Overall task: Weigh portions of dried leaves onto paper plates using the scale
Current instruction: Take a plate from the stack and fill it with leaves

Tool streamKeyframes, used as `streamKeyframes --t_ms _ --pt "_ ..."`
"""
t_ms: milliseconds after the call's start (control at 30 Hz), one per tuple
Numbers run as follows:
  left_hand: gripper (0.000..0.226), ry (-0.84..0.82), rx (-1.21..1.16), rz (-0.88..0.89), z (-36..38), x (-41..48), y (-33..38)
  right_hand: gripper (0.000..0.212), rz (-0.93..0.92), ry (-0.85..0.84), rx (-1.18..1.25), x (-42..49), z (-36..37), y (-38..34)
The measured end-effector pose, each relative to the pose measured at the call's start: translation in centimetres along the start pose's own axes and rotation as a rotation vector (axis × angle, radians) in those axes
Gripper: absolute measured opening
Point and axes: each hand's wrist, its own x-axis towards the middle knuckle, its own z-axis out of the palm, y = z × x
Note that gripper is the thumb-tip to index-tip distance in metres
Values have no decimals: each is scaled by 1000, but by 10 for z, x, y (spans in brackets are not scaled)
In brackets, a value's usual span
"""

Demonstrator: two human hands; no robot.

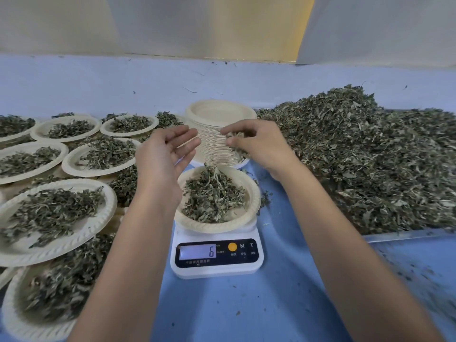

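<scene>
While right fingers (243, 127) pinch curled leaves (235, 137), plate (255, 201) heaped grey-green

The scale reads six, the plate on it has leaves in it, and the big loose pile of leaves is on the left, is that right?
Not quite. The head view shows the big loose pile of leaves on the right of the scale, not the left. The scale does read 6, and the plate on it holds leaves.
</scene>
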Motion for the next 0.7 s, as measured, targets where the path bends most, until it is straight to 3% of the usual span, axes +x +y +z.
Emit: streamKeyframes --t_ms 133,433,700 --pt "29 30 -31 10 -3 2 2 18 -21 -91 -10 -9 19 -9" --pt "29 58 -71 8 0 1 1 6 -78 -82 12 -15 30 -6" --pt "28 64 -80 -9 0 0 0 10 -80 9 167 -16 35 -6"
